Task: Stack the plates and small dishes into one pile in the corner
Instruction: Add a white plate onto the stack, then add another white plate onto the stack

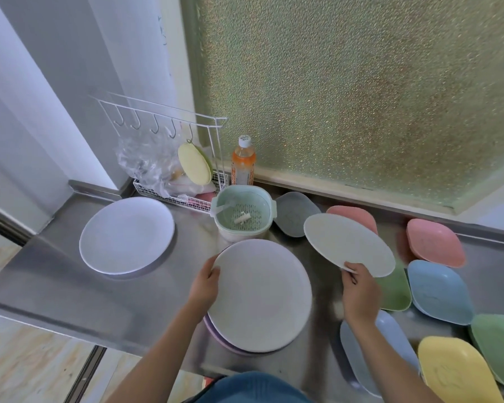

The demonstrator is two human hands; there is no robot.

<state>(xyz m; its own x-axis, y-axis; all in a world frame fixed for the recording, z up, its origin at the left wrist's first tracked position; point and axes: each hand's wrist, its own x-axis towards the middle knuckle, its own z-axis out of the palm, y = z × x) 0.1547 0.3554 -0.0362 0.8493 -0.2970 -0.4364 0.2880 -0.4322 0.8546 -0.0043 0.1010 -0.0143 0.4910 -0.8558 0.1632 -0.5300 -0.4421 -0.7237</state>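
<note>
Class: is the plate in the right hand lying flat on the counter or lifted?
Lifted: the right hand pinches the plate by its rim, tilted above the dishes.

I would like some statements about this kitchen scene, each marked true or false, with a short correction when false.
1. The right hand holds a round plate lifted above the counter. True.
2. The left hand is empty. False: it grips the rim of the top plate of a pile.
3. The orange bottle lies on its side. False: it stands upright.
4. A white plate lies alone at the left. True.
</note>
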